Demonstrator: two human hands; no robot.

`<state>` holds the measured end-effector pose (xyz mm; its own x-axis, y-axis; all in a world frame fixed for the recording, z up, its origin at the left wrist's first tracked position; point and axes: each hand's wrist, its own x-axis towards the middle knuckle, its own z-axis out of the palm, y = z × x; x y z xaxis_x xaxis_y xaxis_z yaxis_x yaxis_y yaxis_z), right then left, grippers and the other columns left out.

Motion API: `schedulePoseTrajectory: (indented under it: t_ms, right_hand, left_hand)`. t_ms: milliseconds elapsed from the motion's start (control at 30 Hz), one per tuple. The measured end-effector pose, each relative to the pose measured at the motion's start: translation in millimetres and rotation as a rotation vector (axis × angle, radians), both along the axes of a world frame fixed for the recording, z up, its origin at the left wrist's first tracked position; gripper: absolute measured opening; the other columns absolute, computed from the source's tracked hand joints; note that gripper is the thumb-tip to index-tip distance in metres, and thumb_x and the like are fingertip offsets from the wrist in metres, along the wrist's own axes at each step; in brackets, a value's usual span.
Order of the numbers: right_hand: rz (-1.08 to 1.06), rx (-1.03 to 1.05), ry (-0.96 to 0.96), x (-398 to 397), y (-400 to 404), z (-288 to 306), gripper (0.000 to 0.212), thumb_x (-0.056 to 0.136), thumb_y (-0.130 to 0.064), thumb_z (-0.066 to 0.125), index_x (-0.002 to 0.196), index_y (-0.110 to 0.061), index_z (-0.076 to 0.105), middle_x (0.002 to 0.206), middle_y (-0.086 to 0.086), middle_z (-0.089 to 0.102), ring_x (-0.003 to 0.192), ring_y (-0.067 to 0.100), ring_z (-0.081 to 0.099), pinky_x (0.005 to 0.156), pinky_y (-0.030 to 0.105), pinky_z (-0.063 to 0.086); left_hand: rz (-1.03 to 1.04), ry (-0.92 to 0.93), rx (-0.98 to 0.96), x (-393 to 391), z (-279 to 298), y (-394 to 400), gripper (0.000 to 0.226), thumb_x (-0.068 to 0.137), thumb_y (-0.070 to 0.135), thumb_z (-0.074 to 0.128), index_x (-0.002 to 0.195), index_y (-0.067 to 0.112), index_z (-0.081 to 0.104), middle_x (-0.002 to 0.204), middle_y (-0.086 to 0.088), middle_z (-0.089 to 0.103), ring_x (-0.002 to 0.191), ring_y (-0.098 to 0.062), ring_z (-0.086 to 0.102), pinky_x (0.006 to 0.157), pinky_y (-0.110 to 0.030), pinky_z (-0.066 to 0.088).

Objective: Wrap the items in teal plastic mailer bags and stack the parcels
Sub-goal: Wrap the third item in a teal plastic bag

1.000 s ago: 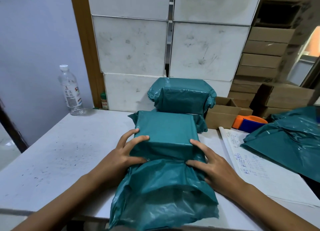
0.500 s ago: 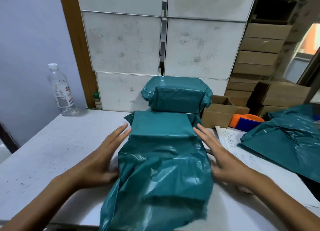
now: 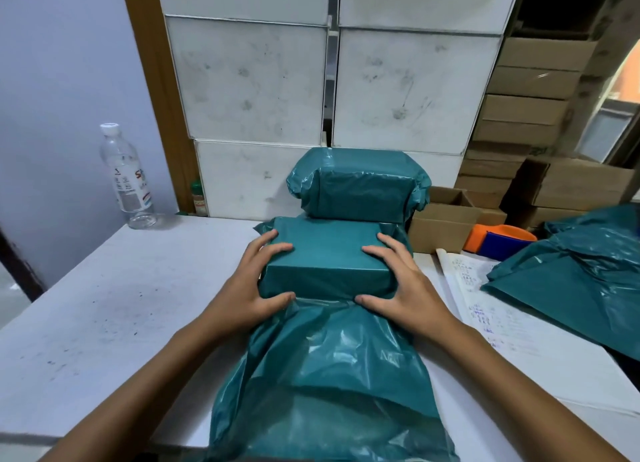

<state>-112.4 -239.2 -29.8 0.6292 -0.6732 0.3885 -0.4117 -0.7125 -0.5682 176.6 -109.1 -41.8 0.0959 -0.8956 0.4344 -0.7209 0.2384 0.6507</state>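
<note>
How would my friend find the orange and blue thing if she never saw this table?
Start at the white table and go to its far right side, where the small open brown cardboard box sits. Just right of that box, behind the open handwritten notebook, lies the orange and blue plastic tape dispenser. It is the only brightly coloured thing among brown boxes and teal bags.

Water bottle (image 3: 126, 176) stands far left; notebook (image 3: 491, 309), tape dispenser (image 3: 498, 242), cardboard boxes (image 3: 530, 94) right.

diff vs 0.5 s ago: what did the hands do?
Both hands came back in from flat beside the bag: left hand and right hand now clasp the boxed end of the teal mailer bag, thumbs at its near edge. Wrapped parcels behind and water bottle unchanged.
</note>
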Motion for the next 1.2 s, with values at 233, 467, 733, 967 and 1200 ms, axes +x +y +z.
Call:
schedulePoseTrajectory:
  t_ms: [233,467,733,967,1200]
  right_hand:
    - [0.044,-0.034,0.082,-6.3,-7.4,-10.9,0.105,0.08,-0.04,0.091,0.161,-0.043,0.024,0.173,-0.025,0.008,0.151,-0.008,0.023,0.112,0.009,0.029]
    - [0.032,-0.066,0.061,-11.2,5.0,-13.3,0.099,0.08,-0.039,0.09,0.156,-0.041,0.028,0.173,-0.023,0.008,0.145,-0.011,0.028,0.107,0.007,0.034]
    - [0.072,-0.066,0.065,-47.3,44.3,-19.1,0.116,0.082,-0.042,0.089,0.163,-0.05,0.006,0.175,-0.022,0.0,0.157,-0.009,0.009,0.12,0.006,0.017]
    - [0.036,0.044,0.018,-53.6,56.7,-28.1,0.121,0.085,-0.04,0.087,0.163,-0.051,-0.006,0.173,-0.032,-0.004,0.16,-0.006,0.004,0.127,0.016,0.014]
    - [0.006,0.117,-0.002,-48.1,46.3,-25.8,0.12,0.082,-0.039,0.09,0.161,-0.057,0.0,0.168,-0.042,-0.002,0.156,-0.013,0.007,0.121,0.008,0.016]
  left_hand:
    - [0.021,-0.034,0.046,-0.3,-9.6,-3.5,0.099,0.076,0.034,0.091,0.151,0.047,0.029,0.168,0.017,0.011,0.146,0.013,0.018,0.116,-0.029,0.035]
    - [0.062,-0.023,0.031,-11.0,-9.4,7.3,0.102,0.073,0.037,0.088,0.146,0.062,0.021,0.168,0.012,0.019,0.154,-0.007,0.027,0.116,-0.036,0.043]
    - [0.011,-0.033,0.04,-35.8,-16.9,45.9,0.106,0.073,0.038,0.087,0.151,0.057,0.018,0.17,0.016,0.012,0.153,0.005,0.021,0.114,-0.024,0.037]
    - [-0.019,0.257,0.162,-40.0,-22.1,54.0,0.124,0.076,0.03,0.091,0.157,0.06,0.002,0.164,0.027,0.029,0.15,-0.001,0.037,0.118,-0.034,0.045]
    - [-0.021,0.246,0.182,-40.5,-12.9,47.0,0.118,0.077,0.033,0.088,0.16,0.056,0.008,0.162,0.023,0.038,0.146,-0.004,0.044,0.117,-0.044,0.047]
